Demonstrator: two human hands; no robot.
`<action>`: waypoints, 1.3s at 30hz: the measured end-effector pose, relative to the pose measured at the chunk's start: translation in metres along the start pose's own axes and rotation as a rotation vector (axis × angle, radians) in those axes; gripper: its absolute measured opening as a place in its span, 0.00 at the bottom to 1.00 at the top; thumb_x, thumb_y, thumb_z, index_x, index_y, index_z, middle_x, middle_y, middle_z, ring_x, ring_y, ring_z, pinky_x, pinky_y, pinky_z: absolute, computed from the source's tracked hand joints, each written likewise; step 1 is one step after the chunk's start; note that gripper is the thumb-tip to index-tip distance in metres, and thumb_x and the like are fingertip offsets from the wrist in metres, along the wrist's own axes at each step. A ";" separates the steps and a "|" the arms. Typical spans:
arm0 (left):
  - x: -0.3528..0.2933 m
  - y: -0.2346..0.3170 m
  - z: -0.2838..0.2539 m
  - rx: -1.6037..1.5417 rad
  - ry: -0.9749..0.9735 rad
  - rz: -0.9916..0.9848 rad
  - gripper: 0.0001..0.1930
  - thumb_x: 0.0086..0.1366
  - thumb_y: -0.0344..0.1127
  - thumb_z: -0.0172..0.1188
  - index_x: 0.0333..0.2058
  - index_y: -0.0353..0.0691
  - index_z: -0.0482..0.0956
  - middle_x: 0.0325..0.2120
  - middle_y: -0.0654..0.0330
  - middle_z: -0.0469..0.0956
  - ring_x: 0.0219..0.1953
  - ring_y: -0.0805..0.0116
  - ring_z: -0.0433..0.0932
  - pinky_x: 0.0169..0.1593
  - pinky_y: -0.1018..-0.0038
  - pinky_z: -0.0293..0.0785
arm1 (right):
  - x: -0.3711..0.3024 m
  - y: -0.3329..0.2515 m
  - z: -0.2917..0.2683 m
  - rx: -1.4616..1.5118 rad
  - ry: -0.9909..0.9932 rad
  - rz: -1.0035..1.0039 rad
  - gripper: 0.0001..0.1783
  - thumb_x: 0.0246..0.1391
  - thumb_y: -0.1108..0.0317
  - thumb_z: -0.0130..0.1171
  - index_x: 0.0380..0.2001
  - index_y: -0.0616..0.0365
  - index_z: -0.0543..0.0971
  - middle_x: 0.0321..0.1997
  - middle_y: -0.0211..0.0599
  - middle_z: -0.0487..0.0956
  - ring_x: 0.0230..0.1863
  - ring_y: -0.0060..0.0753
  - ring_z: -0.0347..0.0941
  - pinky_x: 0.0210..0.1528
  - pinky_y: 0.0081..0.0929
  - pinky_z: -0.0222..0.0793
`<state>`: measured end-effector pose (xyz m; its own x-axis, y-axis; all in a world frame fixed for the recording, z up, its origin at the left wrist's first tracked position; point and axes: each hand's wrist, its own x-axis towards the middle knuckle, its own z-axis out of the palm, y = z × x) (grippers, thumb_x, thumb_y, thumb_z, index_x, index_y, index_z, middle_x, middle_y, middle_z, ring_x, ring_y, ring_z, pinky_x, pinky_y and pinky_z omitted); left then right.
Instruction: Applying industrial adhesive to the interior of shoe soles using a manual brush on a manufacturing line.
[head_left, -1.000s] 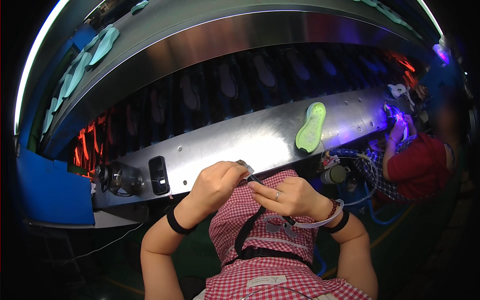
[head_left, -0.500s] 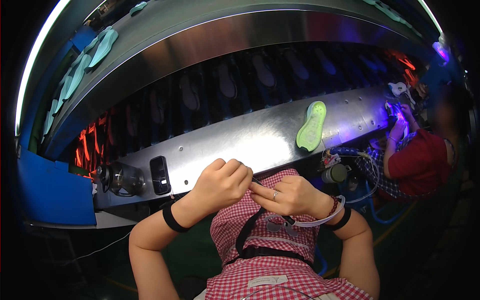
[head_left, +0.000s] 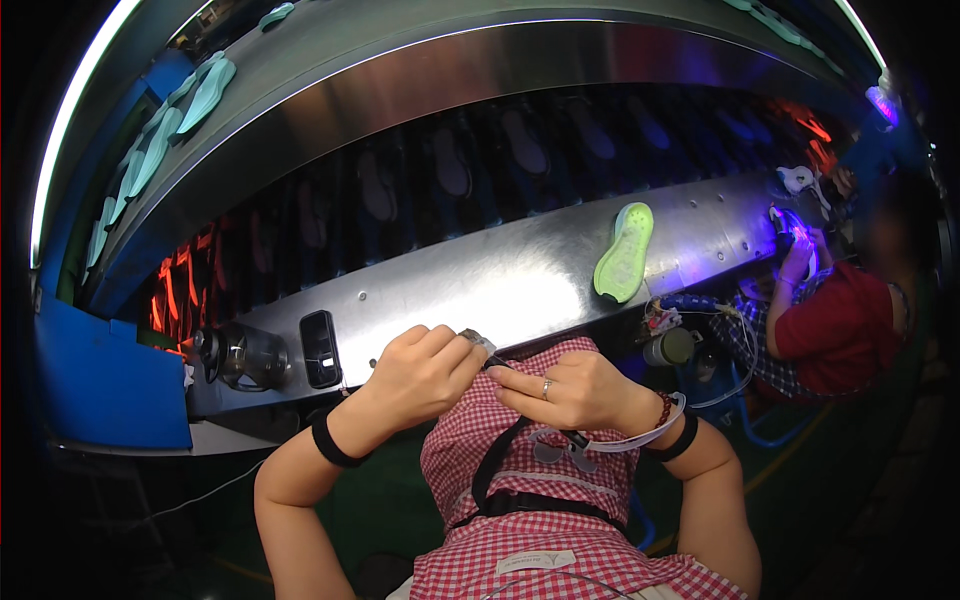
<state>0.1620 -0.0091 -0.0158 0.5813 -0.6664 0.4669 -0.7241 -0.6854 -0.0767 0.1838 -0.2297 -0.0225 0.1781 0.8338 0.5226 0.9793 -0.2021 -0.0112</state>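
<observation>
Two hands meet right in front of the chest here, over the red-and-white checked apron (head_left: pixel 520 470), just below the edge of the steel bench (head_left: pixel 480 285). The left hand (head_left: pixel 420 375) is curled, its fingers (head_left: pixel 455 350) pinched together on a small dark piece (head_left: pixel 478 341) whose grey tip pokes out above the knuckles; what exactly it is stays too small to tell. The right hand (head_left: pixel 575 390), ring on one finger, comes in from the other side with its fingers (head_left: pixel 515 375) bunched against the same piece, so both hands clamp it between them. Held close and high like that, it sits where the eyes can get at fine work, and the forearms brace against the body for steadiness, I'd judge.

Both wrists carry black bands, and a pale strap (head_left: pixel 640 435) loops round the right wrist, keeping something tethered within reach.

Up on the bench, a pale green shoe sole (head_left: pixel 625 250) lies flat, well apart from the hands, to the right. To the left sit a black rectangular block (head_left: pixel 320 348) and a clear glass jar (head_left: pixel 245 355), parked by the bench edge. Behind, dark soles stand in rows inside the lit machine tunnel (head_left: pixel 500 160), and mint-green soles (head_left: pixel 170 140) line the upper left.

Far right, a co-worker in red (head_left: pixel 840 330) bends over a violet light (head_left: pixel 795 225), hands busy there.
</observation>
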 end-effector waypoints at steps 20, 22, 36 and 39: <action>-0.022 0.003 0.002 -0.578 0.005 -0.561 0.05 0.50 0.24 0.54 0.26 0.35 0.66 0.19 0.54 0.67 0.21 0.56 0.70 0.24 0.66 0.64 | -0.005 0.008 0.000 -0.030 0.045 0.057 0.07 0.40 0.71 0.56 0.28 0.53 0.79 0.43 0.33 0.78 0.13 0.14 0.64 0.15 0.13 0.57; -0.015 0.007 0.003 -0.545 0.030 -0.585 0.06 0.52 0.26 0.56 0.25 0.35 0.67 0.19 0.55 0.68 0.21 0.57 0.70 0.25 0.67 0.65 | -0.005 0.006 -0.001 -0.027 0.042 0.051 0.08 0.40 0.71 0.56 0.28 0.53 0.79 0.43 0.32 0.78 0.13 0.14 0.64 0.15 0.13 0.57; 0.007 0.007 0.005 -0.132 0.093 -0.241 0.09 0.43 0.29 0.58 0.28 0.43 0.78 0.23 0.67 0.74 0.26 0.72 0.71 0.26 0.77 0.65 | 0.001 0.003 -0.001 -0.048 0.003 -0.030 0.06 0.40 0.70 0.55 0.25 0.55 0.79 0.42 0.33 0.79 0.13 0.13 0.62 0.16 0.12 0.56; 0.009 0.007 0.002 -0.056 0.067 -0.185 0.10 0.45 0.31 0.55 0.29 0.42 0.78 0.25 0.68 0.75 0.28 0.74 0.71 0.27 0.79 0.64 | 0.000 0.003 0.000 -0.058 -0.002 -0.036 0.06 0.40 0.70 0.55 0.25 0.55 0.79 0.42 0.33 0.79 0.13 0.13 0.62 0.16 0.13 0.55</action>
<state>0.1628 -0.0203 -0.0137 0.6816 -0.5084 0.5263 -0.6279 -0.7757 0.0637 0.1867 -0.2308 -0.0223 0.1426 0.8421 0.5201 0.9780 -0.2008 0.0571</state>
